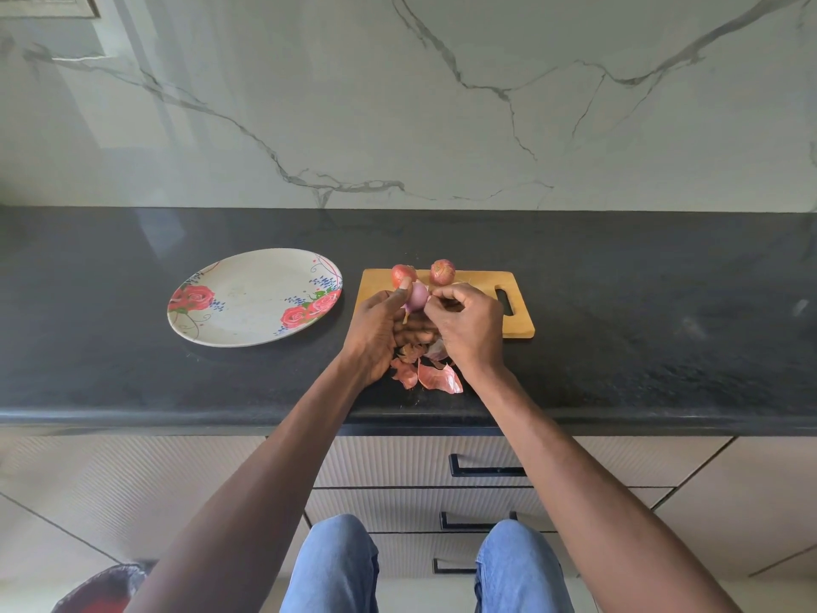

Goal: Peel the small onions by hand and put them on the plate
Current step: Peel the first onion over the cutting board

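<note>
over the near edge of the pale wooden cutting board (477,303), you hold the small pinkish-purple onion (417,297) up between both hands, and it looks nearly bare. your left hand (380,329) is curled round its lower part, thumb up along its left side, so the onion's long axis stands roughly upright with the tail end down in your grip. your right hand (468,325) has its fingertips pinched together against the onion's right side, seemingly on a last scrap of skin, though the scrap itself is too small to make out. the white round plate with red roses (247,323) lies to the left on the black stone tabletop (641,347), bare of onions, and your left hand is the nearer one to it. two reddish unpeeled onions (442,272) wait at the board's far edge, and loose papery red skins (437,377) lie just beneath your hands. the next move is likely leftward, carrying the onion to the plate.
</note>
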